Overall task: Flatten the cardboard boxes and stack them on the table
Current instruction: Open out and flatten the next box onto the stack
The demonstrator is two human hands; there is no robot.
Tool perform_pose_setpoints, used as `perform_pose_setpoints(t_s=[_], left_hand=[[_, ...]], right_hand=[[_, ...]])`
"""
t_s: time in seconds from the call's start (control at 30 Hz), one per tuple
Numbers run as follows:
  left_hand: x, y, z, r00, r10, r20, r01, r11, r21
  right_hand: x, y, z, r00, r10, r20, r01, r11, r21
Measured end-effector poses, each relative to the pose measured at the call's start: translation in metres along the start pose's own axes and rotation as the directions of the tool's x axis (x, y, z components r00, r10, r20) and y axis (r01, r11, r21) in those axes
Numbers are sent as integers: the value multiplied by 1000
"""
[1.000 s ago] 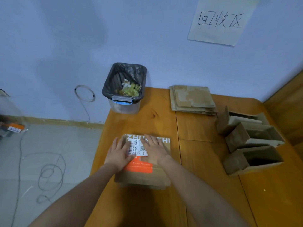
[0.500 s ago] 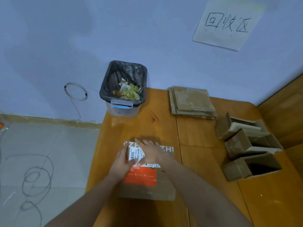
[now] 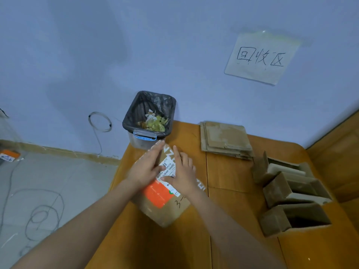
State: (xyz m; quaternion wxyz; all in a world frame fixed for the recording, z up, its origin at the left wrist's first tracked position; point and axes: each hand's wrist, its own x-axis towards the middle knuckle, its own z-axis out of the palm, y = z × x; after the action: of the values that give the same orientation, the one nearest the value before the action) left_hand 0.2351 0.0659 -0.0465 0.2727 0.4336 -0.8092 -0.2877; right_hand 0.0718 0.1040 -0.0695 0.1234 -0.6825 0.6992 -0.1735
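Table: the wooden table point(image 3: 229, 220) ran under both forearms and on past the hands to the wall.
Flattened box: the flattened box point(image 3: 167, 208) lay directly beneath the hands, its long axis slanting from near-right to far-left, turned askew to the table edge.
Stack: the stack of flattened cardboard point(image 3: 225, 139) sat beyond and to the right of the hands, well apart, against the wall; I judged it the destination, so the box would travel away and rightward.
Open boxes: three open boxes point(image 3: 291, 193) stood well to the right of the right hand, not yet flattened.
Bin: the lined bin point(image 3: 149, 115) stood just beyond the left hand's fingertips, close to the box's far corner, beside the route rather than across it.
Left hand: the left hand point(image 3: 144, 167) lay flat, fingers straight, pressing the box's far-left part.
Right hand: the right hand point(image 3: 182, 175) was likewise spread flat on the label, nearer the stack.
Obstruction: bare tabletop lay between box and stack.
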Motion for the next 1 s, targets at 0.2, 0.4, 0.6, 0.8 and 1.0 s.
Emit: perform_pose_setpoints(t_s=[0.2,0.4,0.6,0.8,1.0], left_hand=[[6,32,5,948,306,80,-316,892,323],[-27,38,54,872,387,300,-450,874,183],[-46,55,68,970,236,60,-229,968,-105],[-42,42,70,996,80,50,-81,997,14],[-31,40,74,999,12,49,-9,998,-58]], right_hand=[[-28,10,-12,973,40,-225,4,981,192],[-91,54,-2,982,4,-188,49,959,279],[-138,71,5,984,-21,-177,53,982,181],[-153,46,13,984,-22,-174,71,957,282],[-141,46,-4,963,111,-247,-30,950,312]])
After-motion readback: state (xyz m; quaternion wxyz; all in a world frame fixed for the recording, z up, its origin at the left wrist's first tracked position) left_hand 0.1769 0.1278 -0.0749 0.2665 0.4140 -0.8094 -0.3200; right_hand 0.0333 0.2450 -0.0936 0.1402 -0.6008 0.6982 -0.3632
